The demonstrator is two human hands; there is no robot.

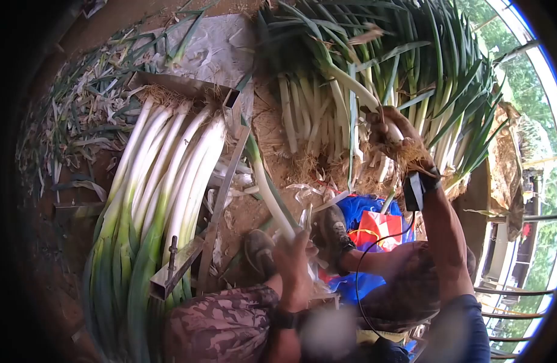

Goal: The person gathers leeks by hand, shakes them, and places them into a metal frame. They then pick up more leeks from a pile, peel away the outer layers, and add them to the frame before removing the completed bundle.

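Cleaned leeks (163,175) at 9 o'clock are seen white at the stalk, shading to pale then deep green lower down. Uncleaned leeks (375,66) at 12 to 1 o'clock are shown dark green, with off-white stalks and tan, soil-stained roots. A grey metal frame (187,91) is seen around the cleaned ones. The ground (254,212) is reddish brown. Trousers (224,323) at 6 o'clock carry a camouflage pattern in brown and grey. A blue bag (357,209) and a red and white packet (381,230) are seen at 4 o'clock. A black strap (420,187) is worn on the right wrist.
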